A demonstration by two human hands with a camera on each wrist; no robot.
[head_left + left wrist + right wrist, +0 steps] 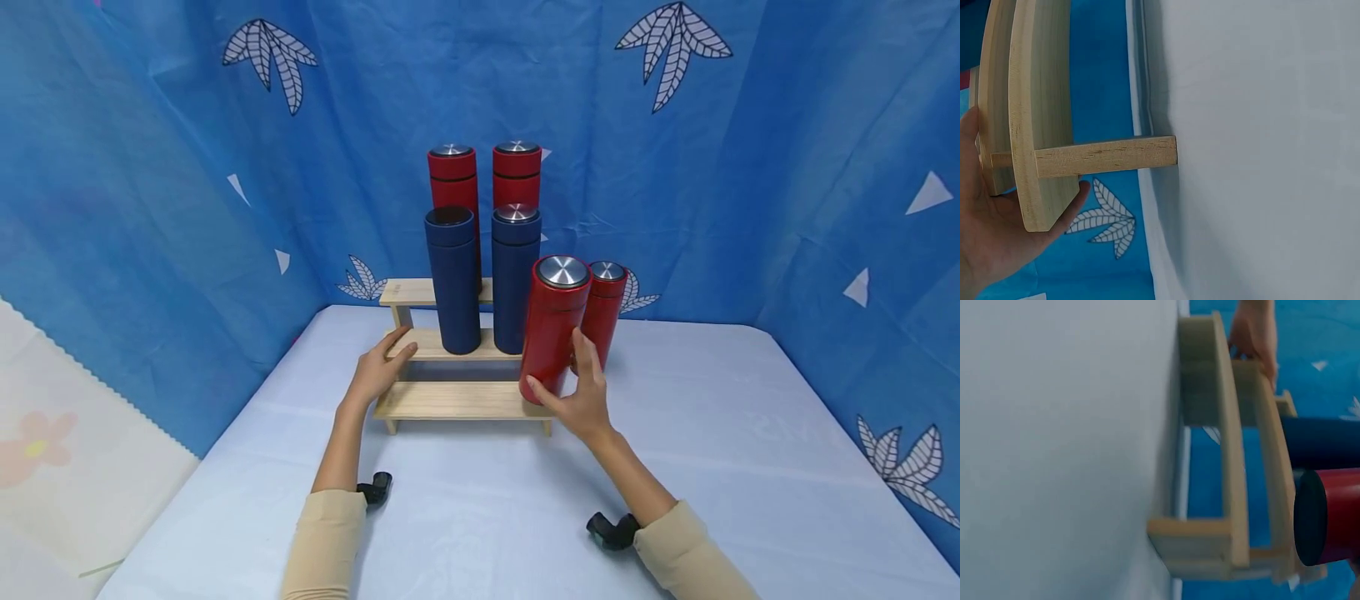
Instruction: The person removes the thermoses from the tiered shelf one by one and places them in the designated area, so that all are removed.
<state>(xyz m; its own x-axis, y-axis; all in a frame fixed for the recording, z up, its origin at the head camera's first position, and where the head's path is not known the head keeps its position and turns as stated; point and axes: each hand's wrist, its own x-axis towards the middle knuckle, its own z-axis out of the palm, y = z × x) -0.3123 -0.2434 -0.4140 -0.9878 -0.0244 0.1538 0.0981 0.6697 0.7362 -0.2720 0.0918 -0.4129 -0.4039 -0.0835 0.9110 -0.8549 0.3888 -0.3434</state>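
Observation:
A three-tier wooden shelf stand (457, 400) stands on the table. At its left end my left hand (377, 372) holds the middle shelf, with thumb and fingers around the end; the left wrist view shows this hand (997, 244) beside the shelf ends. My right hand (587, 402) grips a red vacuum flask (553, 337) low on its body. The flask is slightly tilted at the right end of the stand. In the right wrist view its dark base (1310, 515) is visible, apart from the bottom shelf.
Two blue flasks (453, 283) (516, 283) stand on the middle shelf, two red flasks (452, 179) (517, 177) on the top one. Another red flask (606, 312) stands right of the stand, partly hidden. Blue cloth (675, 183) hangs behind the white-covered table (465, 517).

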